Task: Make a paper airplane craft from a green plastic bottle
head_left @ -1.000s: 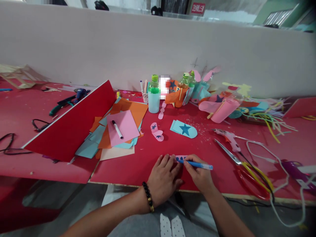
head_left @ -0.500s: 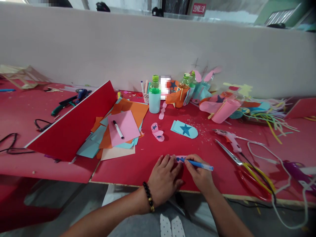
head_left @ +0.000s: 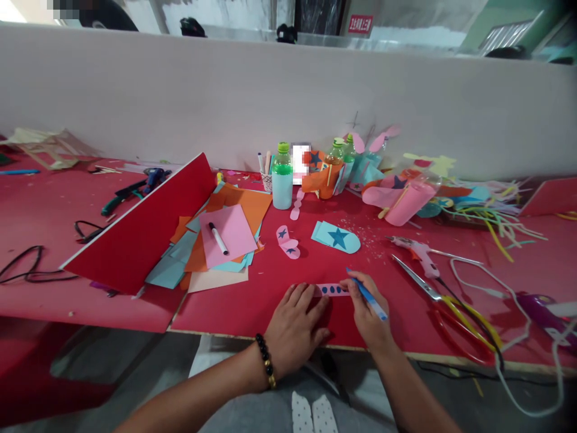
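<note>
A pink paper strip (head_left: pixel 332 290) with a row of blue dots lies on the red table near its front edge. My left hand (head_left: pixel 297 322) rests flat on the strip's left end, fingers stretched out. In my right hand (head_left: pixel 370 307) is a blue marker (head_left: pixel 367 294), its tip raised and pointing away from me above the strip's right end. Beyond the hands lie a light blue paper piece with a dark star (head_left: pixel 338 237) and a bent pink paper piece with small stars (head_left: pixel 287 242).
Scissors (head_left: pixel 439 297) and a pink glue gun (head_left: pixel 417 251) lie on the right with cords. Paper sheets with a white marker (head_left: pixel 218 239) are stacked at left beside a leaning red board (head_left: pixel 148 228). Bottles, including one wrapped in light blue (head_left: pixel 282 180), stand at the back.
The blue marker has lifted off the strip and swung upright to the right with my right hand. More blue dots now show on the strip. My left hand has stayed nearly in place.
</note>
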Tool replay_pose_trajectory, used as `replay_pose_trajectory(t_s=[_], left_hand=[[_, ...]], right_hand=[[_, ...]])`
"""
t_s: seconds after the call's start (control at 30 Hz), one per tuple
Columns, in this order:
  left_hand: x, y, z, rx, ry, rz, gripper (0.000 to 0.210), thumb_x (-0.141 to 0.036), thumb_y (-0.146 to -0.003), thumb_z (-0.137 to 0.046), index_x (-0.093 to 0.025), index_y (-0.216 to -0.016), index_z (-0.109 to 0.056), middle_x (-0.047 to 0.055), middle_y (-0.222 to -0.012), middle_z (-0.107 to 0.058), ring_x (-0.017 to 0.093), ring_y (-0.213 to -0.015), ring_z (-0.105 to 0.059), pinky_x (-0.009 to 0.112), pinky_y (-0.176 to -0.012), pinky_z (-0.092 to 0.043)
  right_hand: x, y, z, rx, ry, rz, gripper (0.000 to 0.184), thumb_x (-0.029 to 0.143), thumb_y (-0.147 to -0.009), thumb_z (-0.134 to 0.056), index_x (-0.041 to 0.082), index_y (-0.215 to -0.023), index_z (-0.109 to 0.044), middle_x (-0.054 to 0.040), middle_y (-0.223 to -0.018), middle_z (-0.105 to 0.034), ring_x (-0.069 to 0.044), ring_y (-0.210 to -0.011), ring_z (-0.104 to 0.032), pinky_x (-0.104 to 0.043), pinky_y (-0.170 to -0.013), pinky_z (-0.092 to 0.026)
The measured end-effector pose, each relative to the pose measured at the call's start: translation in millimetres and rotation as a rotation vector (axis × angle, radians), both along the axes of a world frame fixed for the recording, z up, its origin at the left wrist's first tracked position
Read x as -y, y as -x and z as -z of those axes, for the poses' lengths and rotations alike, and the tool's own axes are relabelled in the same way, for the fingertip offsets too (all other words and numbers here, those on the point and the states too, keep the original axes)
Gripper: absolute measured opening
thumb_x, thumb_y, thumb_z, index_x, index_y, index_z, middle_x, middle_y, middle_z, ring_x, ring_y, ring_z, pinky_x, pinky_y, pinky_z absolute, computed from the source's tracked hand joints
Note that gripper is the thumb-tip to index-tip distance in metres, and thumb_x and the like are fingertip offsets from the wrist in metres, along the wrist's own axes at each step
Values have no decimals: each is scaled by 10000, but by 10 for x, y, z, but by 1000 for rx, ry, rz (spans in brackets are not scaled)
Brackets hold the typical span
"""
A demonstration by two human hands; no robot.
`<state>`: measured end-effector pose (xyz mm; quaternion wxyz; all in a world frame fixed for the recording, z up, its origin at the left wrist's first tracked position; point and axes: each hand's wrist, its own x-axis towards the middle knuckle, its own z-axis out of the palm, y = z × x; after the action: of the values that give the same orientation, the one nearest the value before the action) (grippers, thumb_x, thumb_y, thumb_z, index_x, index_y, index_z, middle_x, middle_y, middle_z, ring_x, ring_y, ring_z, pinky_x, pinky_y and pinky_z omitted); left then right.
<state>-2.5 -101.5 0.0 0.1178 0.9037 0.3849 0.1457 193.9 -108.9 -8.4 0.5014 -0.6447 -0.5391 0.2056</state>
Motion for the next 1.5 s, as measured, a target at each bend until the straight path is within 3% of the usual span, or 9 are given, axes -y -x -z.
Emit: replay_pose_trajectory(t_s=[0.23,0.33,0.53,1.5], left_hand=[[28,68,19,-7,5,-10,558,-547,-897,-491,-269,-1378,-439,47,-1425,-434,280,-1343,-332,478,-1143,-245],[24,59,35,9,5,-11,580,-546,-906,-473,-249,-1400,-413,56,-1420,-443,279,-1338,-337,475,-1146,-238],[24,64,4,2,21,-24,589,-540,-887,-509,-244,-1389,-422,50,-1429,-424,287,-1346,-303,467,-1144,-247],[14,61,49,1,20,-20,593,-565,-900,-456,-236,-1392,-425,71,-1448,-399,313,-1343,-309,480,-1134,-251]], right_hand=[[65,15,-52,62,-83,-89,304,347,-928,-501,201,-1177,-595,-99,-995,-696,-220,-908,-667,-351,-794,-542],[63,79,-95,77,-61,-166,215,328,-915,-515,208,-1046,-637,-75,-912,-696,-204,-821,-662,-326,-740,-538],[-30,186,-58,105,4,-209,134,316,-890,-528,203,-837,-576,-6,-710,-620,-150,-639,-590,-246,-596,-485],[-41,195,-53,133,24,-236,134,288,-891,-539,200,-801,-583,1,-700,-602,-140,-630,-564,-238,-605,-454]])
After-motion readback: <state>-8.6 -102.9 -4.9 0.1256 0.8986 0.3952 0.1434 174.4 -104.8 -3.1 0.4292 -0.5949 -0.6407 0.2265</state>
